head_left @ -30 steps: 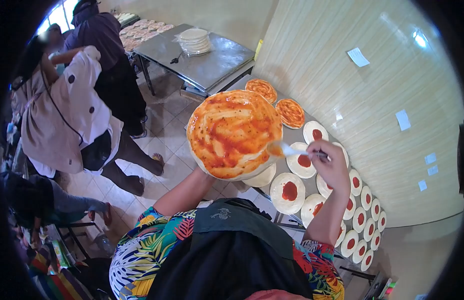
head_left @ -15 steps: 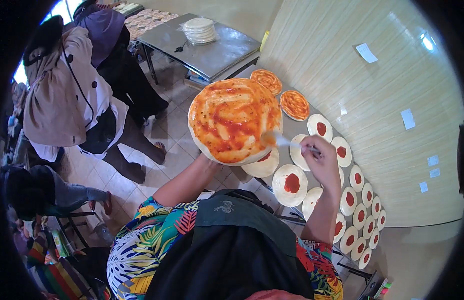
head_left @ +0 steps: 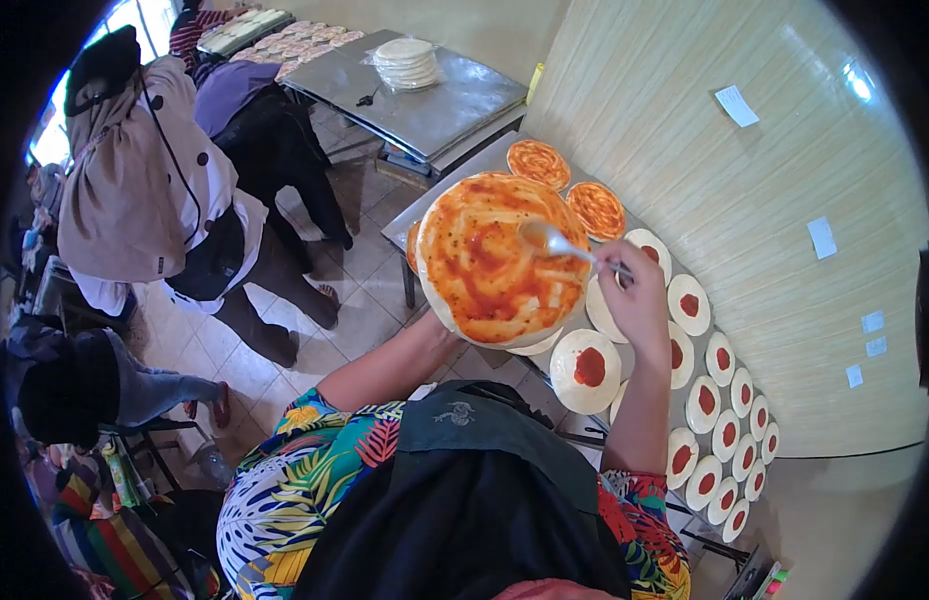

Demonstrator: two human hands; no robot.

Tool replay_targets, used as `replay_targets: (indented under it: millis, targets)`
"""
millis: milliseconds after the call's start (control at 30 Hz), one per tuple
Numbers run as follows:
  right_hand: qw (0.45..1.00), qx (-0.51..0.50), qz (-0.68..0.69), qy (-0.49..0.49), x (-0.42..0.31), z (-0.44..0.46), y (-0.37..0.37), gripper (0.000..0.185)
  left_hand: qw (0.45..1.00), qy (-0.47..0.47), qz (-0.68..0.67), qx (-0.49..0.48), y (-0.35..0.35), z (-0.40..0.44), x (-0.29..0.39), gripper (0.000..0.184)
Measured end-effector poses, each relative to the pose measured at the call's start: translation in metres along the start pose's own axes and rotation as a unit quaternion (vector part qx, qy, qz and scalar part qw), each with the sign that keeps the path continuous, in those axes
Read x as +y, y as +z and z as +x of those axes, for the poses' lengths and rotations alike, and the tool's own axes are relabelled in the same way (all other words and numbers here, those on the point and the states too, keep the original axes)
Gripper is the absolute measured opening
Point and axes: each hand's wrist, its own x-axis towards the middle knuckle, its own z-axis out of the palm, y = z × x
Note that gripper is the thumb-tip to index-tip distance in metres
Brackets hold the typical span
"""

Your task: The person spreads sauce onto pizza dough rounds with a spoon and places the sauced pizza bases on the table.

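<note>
My left hand (head_left: 440, 336) holds up a large round pizza base (head_left: 499, 325) from below; its fingers are hidden under the dough. Red-orange sauce with dark specks is spread in streaks over most of the top, leaving a pale rim. My right hand (head_left: 632, 288) is closed around the handle of a metal spoon (head_left: 559, 241). The spoon's bowl is over the right half of the sauced top, slightly blurred. Just beyond the held base lie two sauced pizza bases, one of them at the back (head_left: 538, 163) and another nearer the wall (head_left: 595, 210).
Several pale bases with red sauce dollops, such as one dough round (head_left: 567, 387), cover the table (head_left: 409, 225) to the right. Behind stands a metal table (head_left: 454, 110) with stacked flatbreads (head_left: 404, 66) and scissors (head_left: 366, 98). People stand at left, one with a backpack (head_left: 124, 215).
The held base has shifted right. My right hand and the spoon have moved up, the bowl now farther in from the base's lower right edge. A person in the background has bent forward.
</note>
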Motion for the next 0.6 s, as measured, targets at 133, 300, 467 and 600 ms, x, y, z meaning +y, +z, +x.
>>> replay_targets:
  millis: [133, 300, 467, 600]
  targets:
    - [0.999, 0.008, 0.019, 0.048, -0.024, 0.015, 0.024, 0.01, 0.998, 0.01, 0.027, 0.062, -0.003, -0.001, -0.004, 0.06]
    - [0.995, -0.056, 0.084, -0.029, -0.028, 0.002, 0.011, 0.01, 0.992, 0.016, 0.077, 0.095, -0.01, -0.002, -0.006, 0.062]
    - [0.998, 0.01, 0.055, 0.036, -0.011, 0.033, -0.001, 0.005, 1.0, -0.001, 0.012, 0.011, 0.002, 0.003, -0.01, 0.059]
    - [0.997, -0.05, 0.056, -0.012, -0.043, 0.028, 0.019, 0.012, 0.999, -0.019, 0.026, 0.026, -0.005, 0.0, -0.01, 0.055]
